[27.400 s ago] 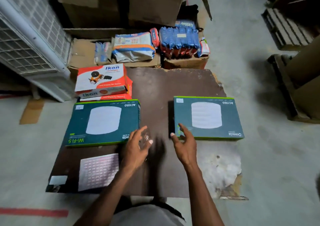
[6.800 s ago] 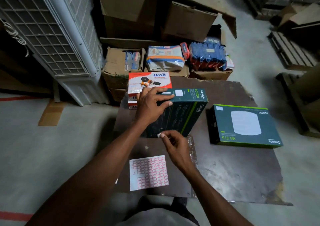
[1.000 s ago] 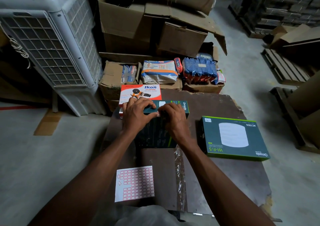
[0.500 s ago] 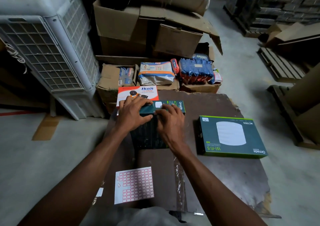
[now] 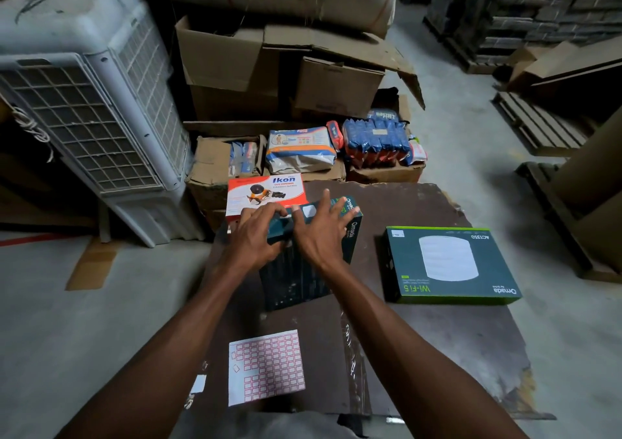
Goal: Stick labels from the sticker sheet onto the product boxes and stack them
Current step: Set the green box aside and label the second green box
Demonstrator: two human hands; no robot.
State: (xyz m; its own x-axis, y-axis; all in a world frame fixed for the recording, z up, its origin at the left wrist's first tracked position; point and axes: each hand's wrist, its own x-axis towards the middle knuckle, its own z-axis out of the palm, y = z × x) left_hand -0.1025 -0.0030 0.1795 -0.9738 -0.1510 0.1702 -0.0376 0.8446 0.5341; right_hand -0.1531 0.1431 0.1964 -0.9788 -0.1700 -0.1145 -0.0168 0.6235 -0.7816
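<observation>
A dark green product box stands on its edge in the middle of the brown board. My left hand grips its top left edge, fingers curled over it. My right hand lies on the top face with fingers spread straight, pressing beside a small white label. A second green box lies flat to the right, with a small label at its far left corner. The sticker sheet, white with red-framed labels, lies on the board near me.
An orange and white Ikon box sits just behind the upright box. Cardboard cartons with packets stand beyond the board. A large grey air cooler stands at the left. Wooden pallets lie on the right.
My right hand has spread its fingers and slid a little to the right along the box's top face. My left hand keeps its grip on the top edge.
</observation>
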